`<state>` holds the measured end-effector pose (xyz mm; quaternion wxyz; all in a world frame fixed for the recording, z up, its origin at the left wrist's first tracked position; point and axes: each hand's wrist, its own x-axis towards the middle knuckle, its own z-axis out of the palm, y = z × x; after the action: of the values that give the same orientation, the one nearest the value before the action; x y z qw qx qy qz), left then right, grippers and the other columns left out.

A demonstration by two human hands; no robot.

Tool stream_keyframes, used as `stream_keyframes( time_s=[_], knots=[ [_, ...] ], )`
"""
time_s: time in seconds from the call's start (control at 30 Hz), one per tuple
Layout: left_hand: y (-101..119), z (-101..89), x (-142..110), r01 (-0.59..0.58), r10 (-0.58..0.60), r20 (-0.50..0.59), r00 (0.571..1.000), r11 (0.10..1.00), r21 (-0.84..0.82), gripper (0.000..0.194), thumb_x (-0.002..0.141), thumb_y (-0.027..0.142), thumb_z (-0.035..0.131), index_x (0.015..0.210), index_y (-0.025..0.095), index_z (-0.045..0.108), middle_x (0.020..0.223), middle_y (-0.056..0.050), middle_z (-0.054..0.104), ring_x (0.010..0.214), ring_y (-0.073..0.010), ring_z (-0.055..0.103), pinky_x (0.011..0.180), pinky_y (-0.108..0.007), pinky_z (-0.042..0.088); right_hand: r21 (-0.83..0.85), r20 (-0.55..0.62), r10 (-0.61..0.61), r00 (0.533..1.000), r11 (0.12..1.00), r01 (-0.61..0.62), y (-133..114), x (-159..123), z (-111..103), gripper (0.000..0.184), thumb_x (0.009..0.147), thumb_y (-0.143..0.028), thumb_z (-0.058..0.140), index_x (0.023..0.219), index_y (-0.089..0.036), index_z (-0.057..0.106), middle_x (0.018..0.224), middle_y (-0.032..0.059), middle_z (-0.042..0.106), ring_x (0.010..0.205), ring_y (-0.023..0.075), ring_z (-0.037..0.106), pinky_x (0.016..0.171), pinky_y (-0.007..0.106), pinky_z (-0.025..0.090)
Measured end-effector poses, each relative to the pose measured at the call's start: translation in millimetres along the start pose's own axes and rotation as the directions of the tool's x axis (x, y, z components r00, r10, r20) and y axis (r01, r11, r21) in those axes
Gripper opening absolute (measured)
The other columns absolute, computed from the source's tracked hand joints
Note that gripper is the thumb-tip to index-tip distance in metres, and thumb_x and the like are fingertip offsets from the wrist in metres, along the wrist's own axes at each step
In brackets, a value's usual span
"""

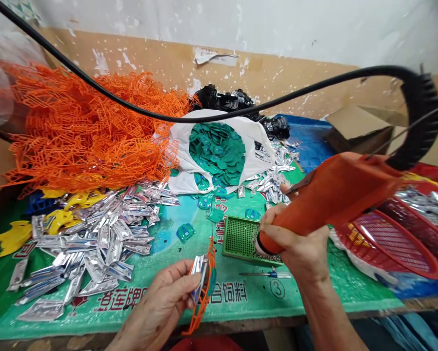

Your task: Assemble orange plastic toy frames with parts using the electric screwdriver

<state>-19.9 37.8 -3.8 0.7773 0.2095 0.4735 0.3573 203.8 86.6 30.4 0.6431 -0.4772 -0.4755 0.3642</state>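
My left hand (pixel 169 292) pinches a silver plastic part (pixel 199 275) together with a thin orange lattice frame (pixel 199 312); a bit of green shows between them. My right hand (pixel 305 251) is wrapped round an orange-cased power screwdriver (pixel 332 192) with a black cable at its back end. Its nose points down into a small green basket (pixel 237 253), where small screws seem to lie. The tip itself is hidden. Just below the basket lies a hand screwdriver (pixel 265 274).
Orange lattice frames (pixel 94 122) are heaped at the back left, above silver parts (pixel 105 234) and yellow pieces (pixel 14 236). A white bag (pixel 255 131) holds green pieces (pixel 219 151). Red baskets (pixel 420 243) stand right. The black cable (pixel 131 106) arcs across the view.
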Motion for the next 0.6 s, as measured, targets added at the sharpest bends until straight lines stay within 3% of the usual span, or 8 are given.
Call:
stream_keyframes(
  time_s=[0.4, 0.6],
  knots=[
    [1.7, -1.7, -0.7, -0.005, 0.009, -0.065, 0.998, 0.999, 0.048, 0.027, 0.063, 0.036, 0.082, 0.077, 0.015, 0.071, 0.070, -0.001, 0.063, 0.058, -0.0097, 0.051, 0.055, -0.022, 0.045, -0.022, 0.001, -0.004, 1.000, 1.000, 0.004, 9.5, -0.4, -0.6, 0.017, 0.065, -0.019, 0.076, 0.062, -0.020, 0.060, 0.066, -0.0022, 0.063, 0.056, 0.0133, 0.055, 0.054, 0.031, 0.048],
    [3.1, 1.5, 1.3, -0.036, 0.045, -0.076, 0.996, 0.992, 0.119, 0.031, 0.061, 0.037, 0.083, 0.077, 0.013, 0.071, 0.066, 0.000, 0.062, 0.053, -0.0076, 0.047, 0.048, -0.020, 0.041, -0.007, 0.002, 0.013, 1.000, 1.000, -0.013, 6.8, -3.6, 1.7, 0.018, 0.065, -0.013, 0.076, 0.059, -0.019, 0.060, 0.065, -0.0019, 0.062, 0.058, 0.0131, 0.055, 0.054, 0.030, 0.047]
  ],
)
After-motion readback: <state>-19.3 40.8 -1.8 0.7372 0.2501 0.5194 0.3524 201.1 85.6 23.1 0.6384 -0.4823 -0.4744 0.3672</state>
